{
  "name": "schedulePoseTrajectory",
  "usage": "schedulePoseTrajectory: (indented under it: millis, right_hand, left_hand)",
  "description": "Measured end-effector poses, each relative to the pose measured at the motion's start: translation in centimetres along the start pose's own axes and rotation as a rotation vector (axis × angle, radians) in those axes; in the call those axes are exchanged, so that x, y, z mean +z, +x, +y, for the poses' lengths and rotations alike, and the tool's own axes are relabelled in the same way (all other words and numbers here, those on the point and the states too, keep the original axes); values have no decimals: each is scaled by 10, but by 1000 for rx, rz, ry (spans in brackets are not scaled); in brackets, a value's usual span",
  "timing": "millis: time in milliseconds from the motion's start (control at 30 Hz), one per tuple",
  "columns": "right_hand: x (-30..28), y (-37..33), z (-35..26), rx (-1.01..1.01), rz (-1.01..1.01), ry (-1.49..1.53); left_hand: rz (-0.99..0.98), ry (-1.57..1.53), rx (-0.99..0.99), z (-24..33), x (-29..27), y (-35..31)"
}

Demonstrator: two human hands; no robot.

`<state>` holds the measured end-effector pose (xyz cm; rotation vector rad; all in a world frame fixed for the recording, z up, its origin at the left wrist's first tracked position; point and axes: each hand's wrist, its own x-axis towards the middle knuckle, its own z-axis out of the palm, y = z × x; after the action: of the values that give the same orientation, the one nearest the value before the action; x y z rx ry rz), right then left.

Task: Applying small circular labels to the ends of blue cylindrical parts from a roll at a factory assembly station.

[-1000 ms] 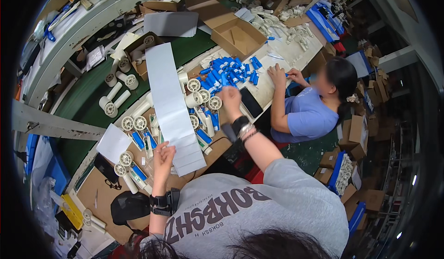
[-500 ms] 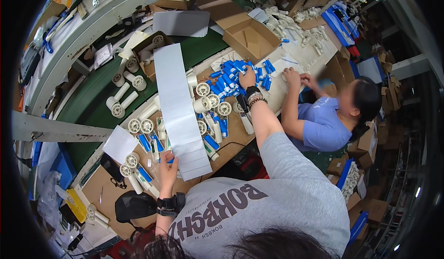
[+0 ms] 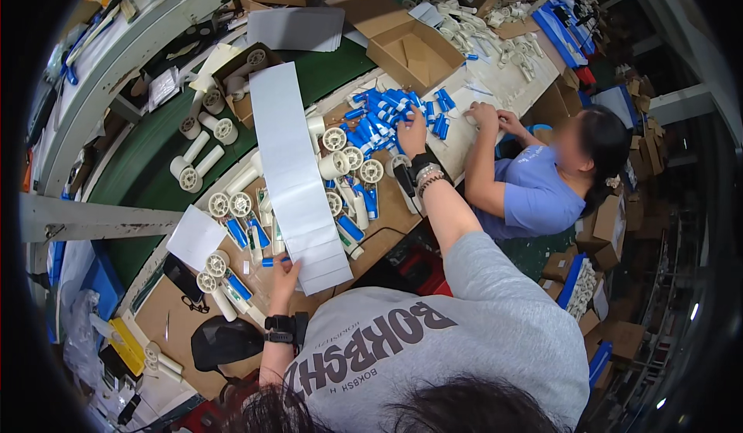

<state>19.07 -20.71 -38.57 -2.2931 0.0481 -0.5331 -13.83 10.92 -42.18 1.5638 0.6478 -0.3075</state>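
Note:
My left hand (image 3: 285,277) pinches a small blue cylindrical battery (image 3: 272,262) at the lower left edge of a long grey-white sheet (image 3: 290,162). My right hand (image 3: 412,135) is at the near right edge of a heap of blue batteries (image 3: 378,116) with thin wires. Its fingers are bent together, and what they hold, if anything, is hidden. Between the hands lie several cream plastic housings (image 3: 334,165) with round spoked ends. Some lie open with blue batteries inside, such as the one (image 3: 350,229) beside the sheet's right edge.
A co-worker (image 3: 534,177) in a blue shirt works close on the right. An open cardboard box (image 3: 416,54) stands behind the heap. More housings lie on the green belt (image 3: 147,181). A black cap (image 3: 224,342), a phone (image 3: 183,280) and white paper (image 3: 195,233) are at the left.
The whole view has shifted slightly. My right hand has drawn back a little from the battery heap toward me. The battery in my left hand now shows more plainly.

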Motion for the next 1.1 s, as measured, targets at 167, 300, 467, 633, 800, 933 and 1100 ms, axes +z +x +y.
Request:
schedulePoseTrajectory:
  millis: [167,300,467,633,800,933,1100]
  right_hand:
    - [-26,-68,-56,22,-283,379]
    - [-45,-143,-89,14,-872,280]
    - [-36,-208,-108,-67,-846,238]
    - [-16,-218,-122,106,-692,358]
    - [-14,-208,-129,-14,-595,271]
    - [-22,-212,-139,-100,-576,176]
    - [-25,-219,-162,-360,-476,127]
  left_hand:
    - [-14,-217,54,-1,11,5]
    - [-5,-200,-26,10,9,3]
    - [-2,-295,-20,25,9,10]
    - [-3,-374,-2,33,7,11]
    - [-125,-443,25,47,8,5]
    - [-179,-434,26,51,8,-1]
    - [-278,-353,159,53,6,0]
